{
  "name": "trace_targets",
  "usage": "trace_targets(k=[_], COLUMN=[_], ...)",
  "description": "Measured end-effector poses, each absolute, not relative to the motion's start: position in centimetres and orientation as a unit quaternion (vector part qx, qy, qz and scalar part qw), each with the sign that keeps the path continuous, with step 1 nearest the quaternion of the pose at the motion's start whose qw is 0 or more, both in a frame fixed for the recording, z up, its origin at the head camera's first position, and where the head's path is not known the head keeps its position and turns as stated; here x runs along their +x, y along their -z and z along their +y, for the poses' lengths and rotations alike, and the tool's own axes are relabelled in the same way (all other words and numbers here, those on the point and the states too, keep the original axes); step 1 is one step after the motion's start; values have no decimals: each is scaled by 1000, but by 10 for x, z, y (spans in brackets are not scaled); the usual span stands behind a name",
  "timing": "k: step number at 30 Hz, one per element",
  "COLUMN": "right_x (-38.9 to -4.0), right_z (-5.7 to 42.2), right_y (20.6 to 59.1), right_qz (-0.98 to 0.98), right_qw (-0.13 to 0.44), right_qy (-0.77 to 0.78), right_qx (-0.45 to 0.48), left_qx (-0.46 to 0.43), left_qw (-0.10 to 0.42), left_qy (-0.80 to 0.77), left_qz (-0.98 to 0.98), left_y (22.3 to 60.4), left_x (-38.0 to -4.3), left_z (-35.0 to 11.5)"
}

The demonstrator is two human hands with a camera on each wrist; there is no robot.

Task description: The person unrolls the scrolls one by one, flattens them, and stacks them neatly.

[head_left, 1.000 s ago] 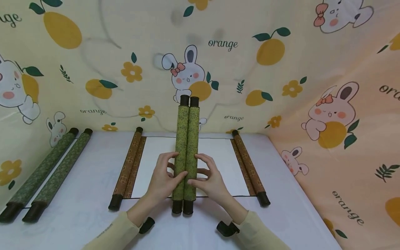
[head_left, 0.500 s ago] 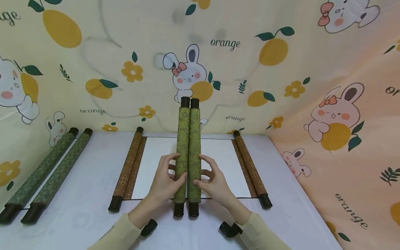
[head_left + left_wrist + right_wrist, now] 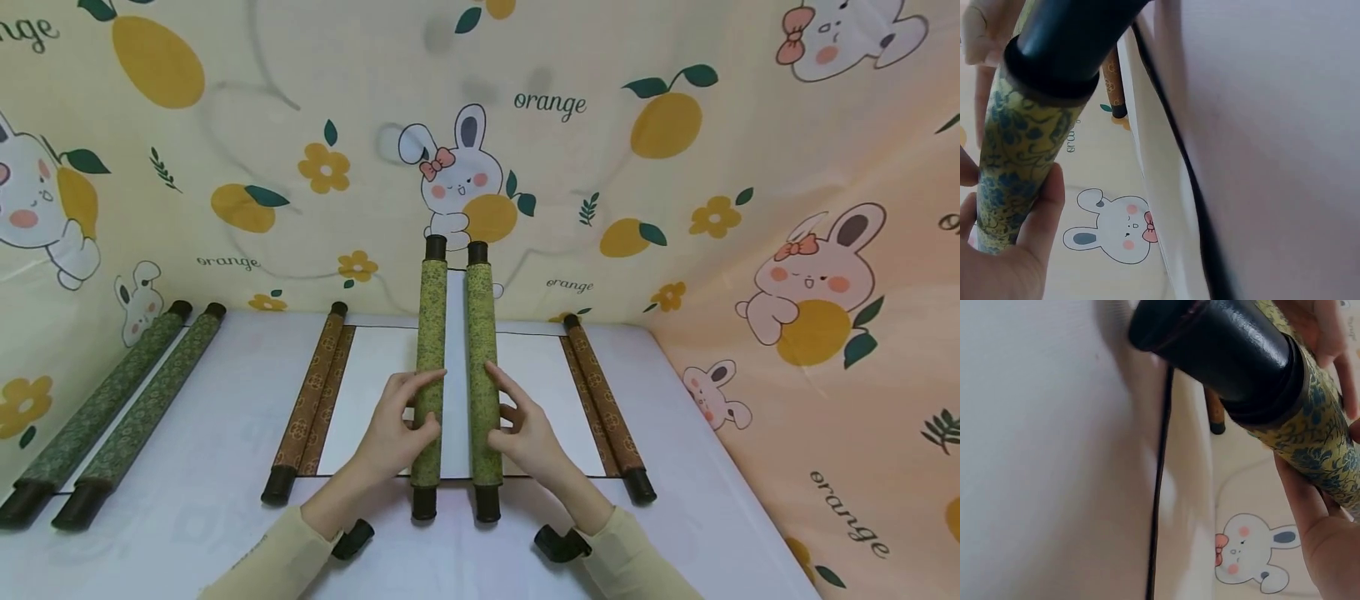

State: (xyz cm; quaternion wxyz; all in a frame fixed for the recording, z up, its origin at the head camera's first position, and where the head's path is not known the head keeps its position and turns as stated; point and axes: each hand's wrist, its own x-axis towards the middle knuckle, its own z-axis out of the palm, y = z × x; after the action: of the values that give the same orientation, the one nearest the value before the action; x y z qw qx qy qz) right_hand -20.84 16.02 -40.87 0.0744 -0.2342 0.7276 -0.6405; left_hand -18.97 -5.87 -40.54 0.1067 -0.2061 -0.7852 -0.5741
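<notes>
brown scroll (image 3: 457, 392) (unrolled), dark-green scroll (image 3: 112, 408) — table (image 3: 210, 500)

**Three views on one scroll**

The head camera looks forward and down over the whole table (image 3: 187, 500) toward its far edge. Each wrist camera sits very close at the near edge, facing away along one roller: left roller (image 3: 1016, 156), right roller (image 3: 1310, 437). All views share the yellow-green scroll (image 3: 456, 367).

Yellow-green scroll rollers (image 3: 431, 367): patterned woven cloth, matt. Black cylindrical end caps (image 3: 1222, 347): smooth, semi-gloss. White paper sheet (image 3: 375, 392): matt. White table (image 3: 210, 467): smooth.
</notes>
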Motion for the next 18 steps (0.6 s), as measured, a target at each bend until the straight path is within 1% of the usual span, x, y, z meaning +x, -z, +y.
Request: trace_targets(k=[3,9,15,18], right_x=[-208,-208,-215,-211], right_z=[160,160,157,155], right_y=[406,405,424,420], right_qz=[730,732,749,755], right_qw=[77,83,64,56], right_qy=[638,636,624,621], right_qx=[-232,-232,-216,-203], left_qx=[-203,-201,-208,-212], left_qw=[95,91,83,84], left_qy=[573,572,576,578], left_qz=[-788,-790,-786,-783], left_y=[400,398,400,399], left_x=[-187,-187,-187,-186], left_z=[-59,-58,-57,-57])
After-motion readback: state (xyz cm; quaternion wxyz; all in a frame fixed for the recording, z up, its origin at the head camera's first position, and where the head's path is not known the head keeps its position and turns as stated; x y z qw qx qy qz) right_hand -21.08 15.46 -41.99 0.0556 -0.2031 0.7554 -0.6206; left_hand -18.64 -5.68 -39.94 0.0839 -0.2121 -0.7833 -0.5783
